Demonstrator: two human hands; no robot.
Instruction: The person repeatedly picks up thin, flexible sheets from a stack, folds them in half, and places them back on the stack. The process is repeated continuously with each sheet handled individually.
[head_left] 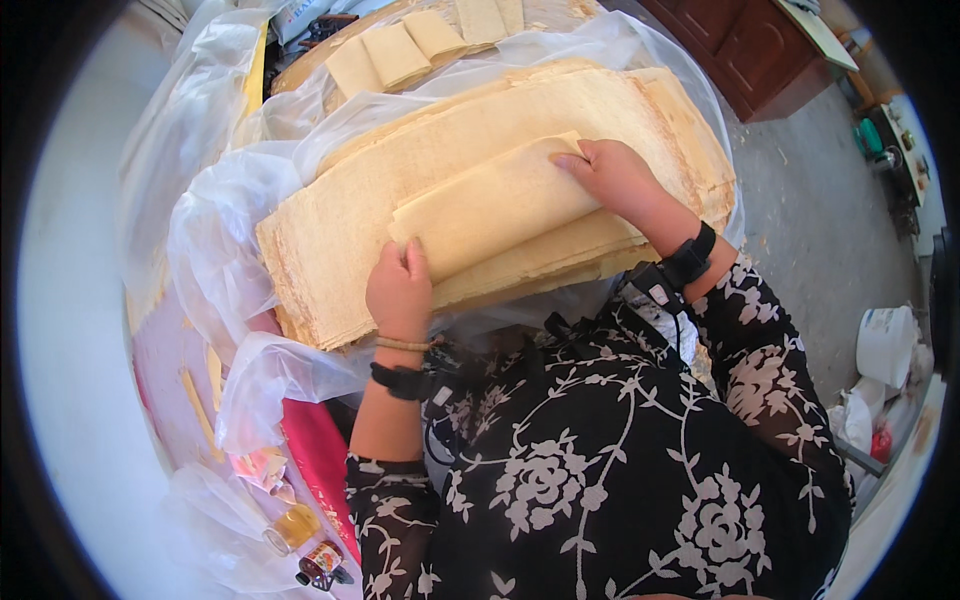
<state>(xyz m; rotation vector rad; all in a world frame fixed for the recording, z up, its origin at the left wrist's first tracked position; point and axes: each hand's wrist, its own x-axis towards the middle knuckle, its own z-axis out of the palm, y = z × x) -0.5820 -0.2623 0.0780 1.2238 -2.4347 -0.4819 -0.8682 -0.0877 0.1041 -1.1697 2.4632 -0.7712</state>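
From the head camera, a folded sheet (495, 205) of thin, pale flatbread lies on top of a wide stack of flatbread sheets (400, 190), near the stack's middle and slanting up toward the right. The left hand (400, 290) grips the folded sheet's lower left corner, its fingers (410, 255) curled together over the edge and pinching it. The right hand (615, 175) rests flat on the sheet's upper right end, its fingers (570, 160) held close together and pressing down on the fold. Both wrists wear black bands, and the left also carries a thin beaded bracelet (403, 344).

The stack sits on crumpled clear plastic wrap (215, 240) that spreads over the surface. Beyond it, smaller folded pieces (395, 55) lie in a row on a round board. At the lower left, two small glass bottles (305, 545) lie beside a red cloth (320, 450). On the right, a white bucket (885, 345) stands on the grey floor, and a dark wooden cabinet (745, 45) stands at the top.
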